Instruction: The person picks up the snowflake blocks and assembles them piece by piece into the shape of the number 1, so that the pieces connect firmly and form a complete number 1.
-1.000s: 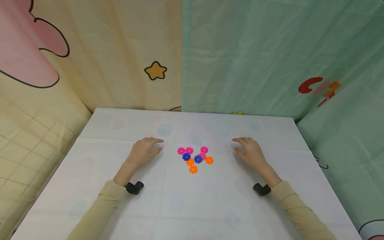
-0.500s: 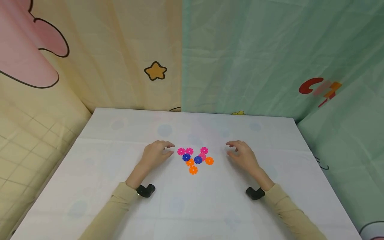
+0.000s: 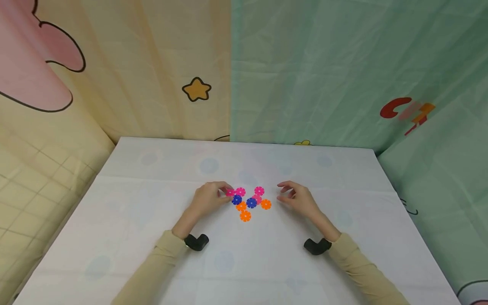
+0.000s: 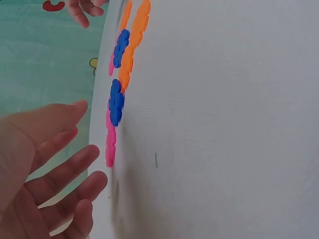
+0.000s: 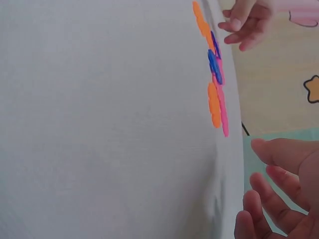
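Several flat notched discs lie in a joined or overlapping group mid-table: pink discs (image 3: 240,192) at the back, blue discs (image 3: 251,203) in the middle, orange discs (image 3: 245,216) nearer the front. My left hand (image 3: 209,198) is beside the leftmost pink disc (image 3: 230,192), thumb and fingers apart around its left side; whether they touch it I cannot tell. In the left wrist view the left hand (image 4: 55,169) has its fingers loosely bent with nothing between them. Right of the group, my right hand (image 3: 301,201) hovers with thumb and fingers parted; the right wrist view shows that hand (image 5: 284,189) holding nothing.
A white cloth with pale dots covers the table (image 3: 244,262). Behind it hang a yellow curtain (image 3: 152,84) and a green curtain (image 3: 324,76). A black wrist mount (image 3: 197,242) sits at the left wrist, another black mount (image 3: 317,246) at the right.
Both hands have moved inward from either side towards the discs, the left one reaching the leftmost pink disc. Finger gaps look narrower. The discs have stayed put.
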A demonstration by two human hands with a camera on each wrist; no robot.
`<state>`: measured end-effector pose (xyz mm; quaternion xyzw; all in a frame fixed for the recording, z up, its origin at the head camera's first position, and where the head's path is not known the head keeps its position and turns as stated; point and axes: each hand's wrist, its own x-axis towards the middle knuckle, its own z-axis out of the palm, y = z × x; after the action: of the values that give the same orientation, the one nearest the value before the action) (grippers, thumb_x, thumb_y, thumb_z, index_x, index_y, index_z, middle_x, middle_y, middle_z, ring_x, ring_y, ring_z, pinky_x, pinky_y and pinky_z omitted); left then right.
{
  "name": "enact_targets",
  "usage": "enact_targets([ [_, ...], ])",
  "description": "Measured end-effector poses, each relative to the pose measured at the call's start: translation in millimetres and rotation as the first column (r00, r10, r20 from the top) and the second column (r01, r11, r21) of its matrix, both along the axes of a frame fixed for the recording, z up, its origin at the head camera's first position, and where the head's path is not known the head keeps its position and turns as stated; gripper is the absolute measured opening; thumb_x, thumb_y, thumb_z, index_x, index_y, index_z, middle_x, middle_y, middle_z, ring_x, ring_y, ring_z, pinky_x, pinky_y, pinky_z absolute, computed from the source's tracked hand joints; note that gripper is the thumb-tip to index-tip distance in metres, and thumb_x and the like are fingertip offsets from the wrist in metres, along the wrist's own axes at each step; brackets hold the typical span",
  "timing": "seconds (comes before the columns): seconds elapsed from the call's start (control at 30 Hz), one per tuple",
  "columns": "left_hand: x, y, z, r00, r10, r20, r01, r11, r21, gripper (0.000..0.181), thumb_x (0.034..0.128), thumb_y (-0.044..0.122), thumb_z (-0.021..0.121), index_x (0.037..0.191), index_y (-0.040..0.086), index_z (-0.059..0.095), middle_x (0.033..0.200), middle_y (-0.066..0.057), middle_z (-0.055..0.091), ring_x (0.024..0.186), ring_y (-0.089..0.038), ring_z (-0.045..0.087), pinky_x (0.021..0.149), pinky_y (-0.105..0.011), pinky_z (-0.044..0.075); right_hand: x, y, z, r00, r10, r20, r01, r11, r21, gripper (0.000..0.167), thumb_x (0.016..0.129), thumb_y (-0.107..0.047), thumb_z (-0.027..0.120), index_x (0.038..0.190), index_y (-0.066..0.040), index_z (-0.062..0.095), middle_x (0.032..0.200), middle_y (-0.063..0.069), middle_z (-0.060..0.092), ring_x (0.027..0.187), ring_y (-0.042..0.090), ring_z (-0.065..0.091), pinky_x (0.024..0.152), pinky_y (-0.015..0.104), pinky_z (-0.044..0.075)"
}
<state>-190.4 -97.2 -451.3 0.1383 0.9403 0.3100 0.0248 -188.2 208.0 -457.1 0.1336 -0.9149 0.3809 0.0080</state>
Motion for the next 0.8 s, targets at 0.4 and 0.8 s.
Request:
enact_targets([
  [0.4,-2.3,11.8,-4.5,0.997,0.008,0.077,-0.012,0.999,0.045,0.029,0.0766,0.030,0.081,0.101,0.017,0.072,0.084,0.004,0.067,0.076,-0.012,0.056,0.068,-0.027,0.045,-1.5,-11,-7.2,0.993,0.050,0.107,-0.050,0.999,0.003,0.032,0.080,-0.013,0.076,0.111,-0.008,0.067,0.085,0.005,0.066,0.067,0.014,0.051,0.059,0.022,0.044],
  [0.8,-4.6,21.1,-3.8,0.995,0.016,0.098,-0.011,0.999,-0.051,0.033,0.0728,0.033,0.084,0.099,0.016,0.074,0.079,0.004,0.065,0.074,-0.011,0.054,0.067,-0.025,0.043,-2.1,-22,-9.3,0.976,0.078,0.203,-0.086,0.996,0.030,0.034,0.078,-0.021,0.080,0.107,-0.008,0.067,0.082,0.002,0.063,0.066,0.014,0.049,0.058,0.021,0.041],
])
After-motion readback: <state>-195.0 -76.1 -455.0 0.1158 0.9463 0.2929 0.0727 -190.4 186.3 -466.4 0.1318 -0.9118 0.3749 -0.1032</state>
